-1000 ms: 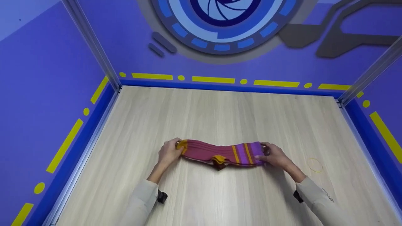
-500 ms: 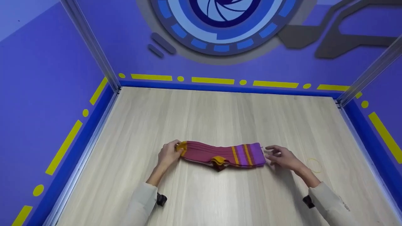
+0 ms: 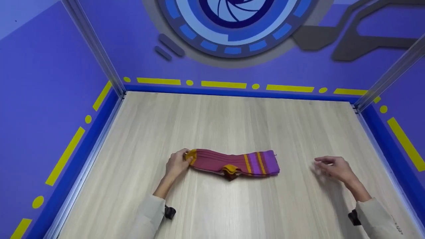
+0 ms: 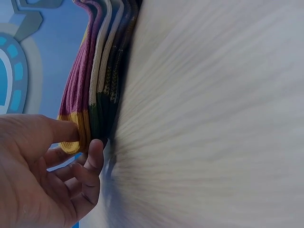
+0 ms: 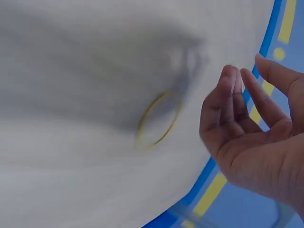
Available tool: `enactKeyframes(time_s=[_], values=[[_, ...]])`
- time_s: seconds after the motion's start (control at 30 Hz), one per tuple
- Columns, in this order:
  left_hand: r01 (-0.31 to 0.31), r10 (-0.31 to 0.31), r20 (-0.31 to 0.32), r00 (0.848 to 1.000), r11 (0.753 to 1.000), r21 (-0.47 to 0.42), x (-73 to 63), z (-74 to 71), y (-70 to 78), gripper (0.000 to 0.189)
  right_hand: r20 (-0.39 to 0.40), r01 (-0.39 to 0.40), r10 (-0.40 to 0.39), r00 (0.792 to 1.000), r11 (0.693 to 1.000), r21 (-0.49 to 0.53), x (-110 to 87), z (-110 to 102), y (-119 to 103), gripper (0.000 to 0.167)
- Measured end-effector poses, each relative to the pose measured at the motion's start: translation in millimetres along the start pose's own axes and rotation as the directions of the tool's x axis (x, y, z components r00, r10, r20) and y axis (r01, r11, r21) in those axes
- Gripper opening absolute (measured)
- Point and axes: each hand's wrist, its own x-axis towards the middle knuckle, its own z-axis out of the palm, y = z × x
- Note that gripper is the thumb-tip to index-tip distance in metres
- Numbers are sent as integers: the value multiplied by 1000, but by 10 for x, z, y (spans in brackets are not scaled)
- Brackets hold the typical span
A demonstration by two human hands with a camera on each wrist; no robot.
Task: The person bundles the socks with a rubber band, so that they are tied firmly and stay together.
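A stack of folded socks (image 3: pixel 215 161) lies lengthwise across the wooden table. The top one is maroon with a yellow toe, a yellow heel and purple and yellow stripes at the cuff. In the left wrist view, pale, green and dark layers show beneath the maroon sock (image 4: pixel 83 90). My left hand (image 3: pixel 177 163) pinches the yellow toe end. To the right, well apart from the cuffs, my right hand (image 3: pixel 337 169) hovers with loosely bent fingers and holds nothing. A thin yellow rubber band (image 5: pixel 143 122) lies on the table near it; the hand hides it in the head view.
The pale wooden table (image 3: pixel 232 126) is bounded by a blue back wall (image 3: pixel 132 49) and side walls, with metal profiles (image 3: pixel 96 43) at the corners. Both forearms reach in from the front edge.
My right hand has let go of the cuff end and moved right, over to where the rubber band lies. My left hand keeps hold of the toe end, and the socks stay in place.
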Motion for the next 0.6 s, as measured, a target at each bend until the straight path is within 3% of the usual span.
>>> enactKeyframes(time_s=[0.17, 0.37, 0.6], values=[[-9, 9, -7, 1000, 1000, -6, 7, 5, -35, 16, -107, -77, 71, 992, 996, -51, -64, -93, 277, 38], [-27, 27, 2, 1000, 999, -18, -7, 14, -53, 19, -245, -140, 83, 966, 964, -226, -128, -142, 513, 31], [-33, 33, -13, 999, 999, 22, -3, -21, 3, 20, -286, -180, 93, 954, 938, -295, -169, -123, 545, 24]])
